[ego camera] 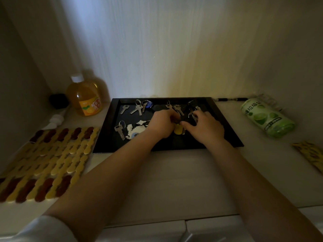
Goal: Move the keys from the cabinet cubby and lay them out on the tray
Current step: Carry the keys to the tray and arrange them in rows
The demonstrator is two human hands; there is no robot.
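On the tray: both hands are working over the middle of the black tray (225,123), which is sitting on a pale shelf against the back wall.
Left hand: the left hand (161,124) is curling its fingers round a dark fob (176,120) of a key bunch, pinching it.
Right hand: the right hand (203,126) is gripping the other end of the same dark bunch (189,121), fingers bent over it; a yellow tag (178,129) is peeking out between the wrists.
Keys already laid: a single key (124,108), a ringed pair (137,107), a blue-tagged key (148,103), a ringed key (119,128) beside a white pixel charm (135,130), and more keys (176,108) at the back.
Doing it well: judging by the gaps, the bunch is wanting the bare patch at the front; lowering it flat and fanning the keys apart should be keeping them from overlapping their neighbours.
Nearby: a juice bottle (85,97), a patterned mat (47,163) and a green roll (266,117).
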